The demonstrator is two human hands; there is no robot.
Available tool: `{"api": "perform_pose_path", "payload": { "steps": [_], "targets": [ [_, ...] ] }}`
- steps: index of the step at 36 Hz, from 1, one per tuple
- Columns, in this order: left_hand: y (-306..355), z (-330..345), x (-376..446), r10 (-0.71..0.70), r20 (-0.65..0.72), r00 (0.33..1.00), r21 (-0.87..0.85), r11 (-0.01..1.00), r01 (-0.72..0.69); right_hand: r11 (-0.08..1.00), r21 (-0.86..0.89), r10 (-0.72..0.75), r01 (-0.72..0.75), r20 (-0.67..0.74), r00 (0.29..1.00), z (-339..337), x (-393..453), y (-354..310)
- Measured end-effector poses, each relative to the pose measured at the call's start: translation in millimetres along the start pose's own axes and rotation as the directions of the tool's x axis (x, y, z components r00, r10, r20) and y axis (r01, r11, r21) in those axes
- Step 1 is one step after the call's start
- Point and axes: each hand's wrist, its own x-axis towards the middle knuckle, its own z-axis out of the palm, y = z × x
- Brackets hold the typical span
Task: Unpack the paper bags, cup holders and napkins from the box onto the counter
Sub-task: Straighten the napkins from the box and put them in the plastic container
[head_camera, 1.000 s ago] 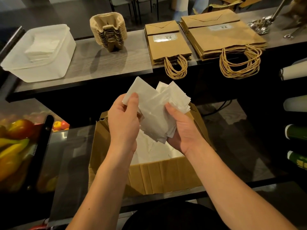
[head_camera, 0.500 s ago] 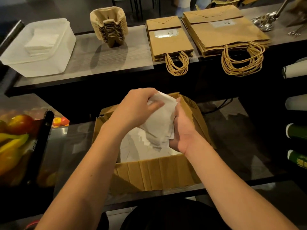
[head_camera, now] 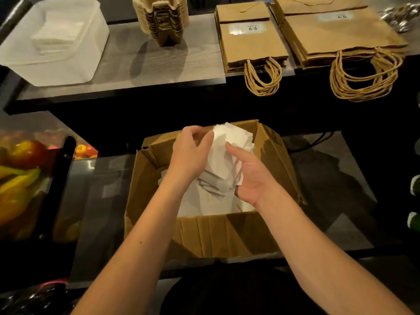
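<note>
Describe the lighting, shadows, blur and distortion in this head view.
Head view: dim overall; the white napkins and plastic tub look washed out; the cup holders cast a soft shadow on the counter; wide-angle bending tilts the counter edges; the fruit at left is blurred.

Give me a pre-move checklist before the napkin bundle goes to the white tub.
1. Bundle held: left hand and right hand both grip the napkins: ok.
2. Bundle squared: sheets fanned, edges uneven: not ok.
3. Clear of the box: bundle above the opening: ok.
4. White tub open, holding a napkin stack: ok.
5. Room left in tub: cannot tell.
6. Box emptied: white paper remains inside: not ok.
</note>
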Motion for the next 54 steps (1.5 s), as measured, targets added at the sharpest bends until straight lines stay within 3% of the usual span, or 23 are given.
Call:
{"api": "perform_pose_path", "payload": {
  "steps": [3,14,19,23,29,33,35,40,43,48,54],
  "targets": [
    [-18,-8,0,0.011,0.041,0.999,0.141,0.99,-0.017,0.999,-0.047,0.003,-0.006,-0.069,0.998,-1,14,6],
    [-14,-7,4,0.054,0.028,0.998,-0.003,0.999,-0.054,0.967,-0.255,-0.01,-0.011,-0.083,0.997,2,45,7],
    [-17,-2,11,-0.07,0.075,0.995,-0.024,0.997,0.072,0.98,-0.19,0.045,-0.066,-0.117,0.992,-1,56,11],
    [-26,2,10,-0.136,0.104,0.985,0.091,0.988,0.126,0.978,-0.171,0.097,-0.121,-0.142,0.985,-5,63,15],
    [-49,14,5,-0.106,0.112,0.988,0.347,0.936,0.061,0.95,-0.202,0.182,-0.238,-0.263,0.948,-9,73,18],
    [-85,12,22,-0.319,0.031,0.947,0.308,0.905,0.295,0.927,-0.224,0.221,-0.301,-0.322,0.921,-16,79,21],
    [-109,6,31,-0.381,-0.023,0.924,0.407,0.841,0.357,0.916,-0.235,0.229,-0.324,-0.358,0.905,-20,80,22],
    [-135,4,44,-0.438,0.094,0.894,0.58,0.754,0.308,0.904,-0.244,0.231,-0.352,-0.414,0.88,-24,83,27],
    [-133,10,52,-0.442,0.081,0.894,0.615,0.728,0.304,0.896,-0.248,0.239,-0.368,-0.428,0.872,-23,81,27],
    [-132,8,59,-0.462,0.107,0.881,0.56,0.76,0.331,0.89,-0.259,0.239,-0.376,-0.438,0.866,-24,76,20],
    [-128,-7,61,-0.413,0.257,0.874,0.6,0.777,0.191,0.898,-0.238,0.248,-0.371,-0.423,0.871,-30,74,16]
  ]
}}
